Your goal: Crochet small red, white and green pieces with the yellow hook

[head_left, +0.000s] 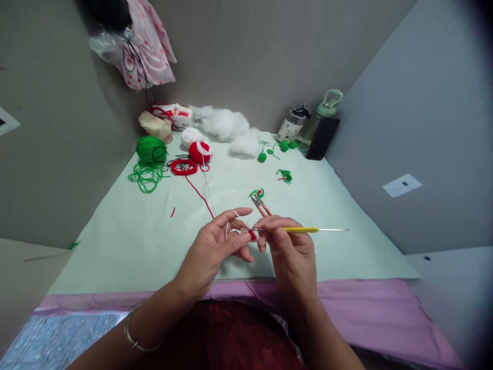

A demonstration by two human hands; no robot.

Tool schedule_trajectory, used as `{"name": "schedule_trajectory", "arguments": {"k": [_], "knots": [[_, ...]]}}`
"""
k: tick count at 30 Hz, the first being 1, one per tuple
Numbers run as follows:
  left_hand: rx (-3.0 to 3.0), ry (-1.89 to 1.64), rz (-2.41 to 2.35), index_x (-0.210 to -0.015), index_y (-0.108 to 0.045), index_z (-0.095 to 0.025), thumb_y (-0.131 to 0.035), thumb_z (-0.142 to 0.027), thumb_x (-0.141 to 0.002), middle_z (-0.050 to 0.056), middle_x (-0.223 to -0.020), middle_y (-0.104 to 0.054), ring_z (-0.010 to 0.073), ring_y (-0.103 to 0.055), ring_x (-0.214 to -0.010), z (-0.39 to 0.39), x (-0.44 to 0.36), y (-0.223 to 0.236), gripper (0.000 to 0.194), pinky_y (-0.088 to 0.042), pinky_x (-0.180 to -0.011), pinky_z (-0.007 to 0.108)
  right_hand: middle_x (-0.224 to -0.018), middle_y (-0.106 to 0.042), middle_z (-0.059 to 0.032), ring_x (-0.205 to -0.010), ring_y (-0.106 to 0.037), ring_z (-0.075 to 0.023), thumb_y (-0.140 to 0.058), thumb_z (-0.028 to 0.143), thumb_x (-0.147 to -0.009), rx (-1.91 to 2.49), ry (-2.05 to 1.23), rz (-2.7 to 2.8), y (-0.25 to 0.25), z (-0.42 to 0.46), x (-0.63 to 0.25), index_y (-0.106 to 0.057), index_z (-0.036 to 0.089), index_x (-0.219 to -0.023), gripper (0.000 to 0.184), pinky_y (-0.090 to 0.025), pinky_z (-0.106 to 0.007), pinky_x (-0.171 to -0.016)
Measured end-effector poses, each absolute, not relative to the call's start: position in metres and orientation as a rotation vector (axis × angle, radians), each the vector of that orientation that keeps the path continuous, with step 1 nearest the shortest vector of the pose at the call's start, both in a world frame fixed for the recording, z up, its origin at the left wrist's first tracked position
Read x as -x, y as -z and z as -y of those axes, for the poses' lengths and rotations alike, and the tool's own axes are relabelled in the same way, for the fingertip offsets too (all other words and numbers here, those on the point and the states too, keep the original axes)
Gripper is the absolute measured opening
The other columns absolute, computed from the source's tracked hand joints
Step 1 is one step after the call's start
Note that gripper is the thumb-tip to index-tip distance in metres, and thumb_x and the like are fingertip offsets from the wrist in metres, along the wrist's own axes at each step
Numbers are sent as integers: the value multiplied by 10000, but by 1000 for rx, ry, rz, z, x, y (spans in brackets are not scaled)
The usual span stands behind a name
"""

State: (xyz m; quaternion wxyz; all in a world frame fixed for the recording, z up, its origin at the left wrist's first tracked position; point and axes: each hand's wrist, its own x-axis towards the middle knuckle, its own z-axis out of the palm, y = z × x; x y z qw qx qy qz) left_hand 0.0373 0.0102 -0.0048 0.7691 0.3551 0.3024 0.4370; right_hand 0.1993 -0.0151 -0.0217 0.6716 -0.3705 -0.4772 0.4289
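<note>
Between thumb and fingers, my left hand (215, 244) pinches a small red and white crochet piece (252, 235). White yarn (208, 187) runs from the balls at the back over its raised index finger. My right hand (292, 252) is closed around the yellow handle of a crochet hook (300, 229). One metal end of the hook meets the crochet piece, and the other points right. A red strand (200, 195) also leads toward my left hand. Just beyond my hands lie thread snips (262, 205) with orange handles, beside a green crochet scrap (257, 193).
Green yarn (151, 150), a red ball (200, 152) and a white ball (190, 137) sit back left. White stuffing (225, 123) lies along the wall. A bottle (327, 108), a dark phone (322, 139) and a patterned cup (291, 126) stand back right. Small green pieces (285, 176) lie in front of them.
</note>
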Motion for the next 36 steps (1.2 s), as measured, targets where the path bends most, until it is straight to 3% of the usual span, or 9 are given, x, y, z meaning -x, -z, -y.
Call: {"name": "schedule_trajectory", "arguments": {"k": [6, 11, 15, 20, 24, 26, 31, 34, 36], "knots": [[-744, -931, -618, -1197, -794, -200, -867, -287, -861, -12, -905, -638, 89, -659, -619, -10, -37, 0, 356, -620, -682, 282, -864, -769, -7, -490, -540, -76, -664, 459, -1018, 800, -1170, 934, 18, 12, -202, -675, 238, -936, 237, -470, -214, -489], [-832, -950, -676, -1190, -798, -235, -850, -294, -877, -12, -923, -650, 97, -686, -621, -10, -35, 0, 323, -570, -656, 255, -921, -787, -29, -545, -628, -98, -588, 402, -1070, 806, -1089, 1054, 15, 16, -208, -680, 231, -961, 222, -525, -247, -542], [-942, -992, -752, -1193, -795, -259, -833, -262, -884, -16, -914, -665, 100, -697, -624, -9, -35, 2, 312, -531, -628, 236, -989, -781, -39, -675, -698, -134, -535, 279, -1096, 873, -813, 1284, 10, 26, -209, -727, 249, -1046, 201, -589, -299, -633], [-985, -1055, -860, -1152, -797, -241, -855, -249, -849, -15, -887, -658, 91, -648, -644, -6, -40, -1, 309, -532, -591, 202, -983, -791, -64, -994, -765, -231, -533, 202, -1079, 981, -346, 1651, 17, 37, -208, -744, 267, -1123, 225, -639, -390, -824], [-890, -1074, -825, -1171, -790, -229, -896, -243, -805, -21, -848, -656, 84, -609, -646, -2, -43, -3, 381, -561, -620, 191, -1122, -800, -34, -919, -782, -194, -640, 137, -1012, 1051, 38, 1760, 30, 38, -203, -737, 355, -1262, 346, -659, -305, -752], [-779, -1023, -735, -1247, -771, -224, -908, -268, -804, -35, -795, -639, 59, -550, -562, -2, -42, -2, 466, -508, -538, 167, -1102, -793, -30, -920, -782, -203, -709, 92, -956, 1055, 140, 1779, 33, 36, -200, -747, 375, -1278, 430, -665, -315, -763], [-529, -875, -612, -1244, -775, -157, -901, -210, -812, -55, -745, -607, -28, -286, -410, -11, -36, -1, 453, -306, -384, 115, -983, -772, -52, -830, -737, -201, -605, 148, -1036, 997, -219, 1489, 24, 29, -199, -786, 297, -1163, 266, -642, -372, -733], [-577, -948, -617, -1170, -810, -194, -897, -180, -813, -35, -883, -648, -49, -350, -405, -12, -36, -2, 369, -335, -384, 115, -909, -751, -37, -676, -676, -150, -568, 219, -1069, 923, -622, 1227, 18, 24, -198, -782, 255, -1033, 220, -598, -318, -624], [-633, -967, -605, -1144, -824, -229, -898, -205, -819, -38, -918, -643, -35, -424, -408, -10, -38, -2, 334, -400, -396, 138, -926, -761, -41, -708, -686, -152, -608, 251, -1056, 889, -721, 1207, 17, 21, -197, -789, 248, -993, 191, -583, -299, -608]]}}
